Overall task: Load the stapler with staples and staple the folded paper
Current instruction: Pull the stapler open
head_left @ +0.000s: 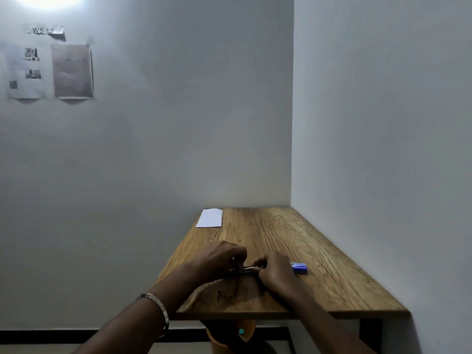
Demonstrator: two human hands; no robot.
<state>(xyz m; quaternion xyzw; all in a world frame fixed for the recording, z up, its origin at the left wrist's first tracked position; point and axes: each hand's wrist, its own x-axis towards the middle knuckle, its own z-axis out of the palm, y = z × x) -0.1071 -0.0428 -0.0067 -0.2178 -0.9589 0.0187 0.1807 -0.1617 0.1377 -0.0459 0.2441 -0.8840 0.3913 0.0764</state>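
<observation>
A small metal stapler (244,269) lies low over the middle of the wooden table (332,264), mostly hidden between my hands. My left hand (219,256) grips its left end, and my right hand (274,270) pinches its right end with curled fingers. Whether the stapler is open I cannot tell. Just right of my right hand lies a small blue staple box (299,268). The folded white paper (210,218) rests flat at the table's far left corner, well away from both hands.
The table stands in a corner, with walls behind it and along its right side. Printed sheets (48,70) hang on the left wall. An orange stool (229,338) sits under the table's front edge. A metal bangle (161,306) circles my left wrist.
</observation>
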